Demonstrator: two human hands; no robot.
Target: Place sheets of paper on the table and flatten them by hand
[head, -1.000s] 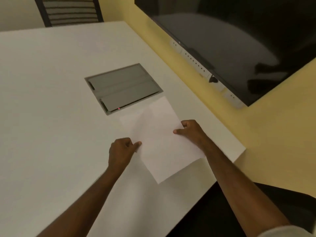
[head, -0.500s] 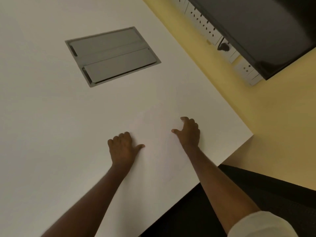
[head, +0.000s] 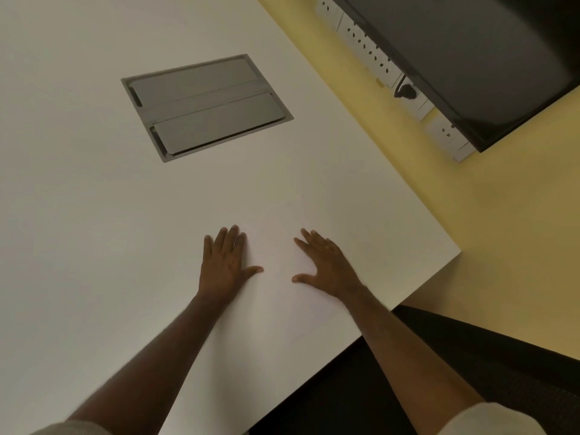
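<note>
**Two palms, one sheet**

I see both hands spread flat: left hand [head: 225,265] and right hand [head: 326,265], fingers apart, pressing one faint white sheet of paper [head: 276,246] on the white table [head: 78,215], near one grey hatch [head: 204,108].

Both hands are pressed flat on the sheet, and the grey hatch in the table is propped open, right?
Not quite. The head view shows the grey hatch shut, its two lids flush with the table. The left hand and right hand do lie flat on the sheet.
</note>
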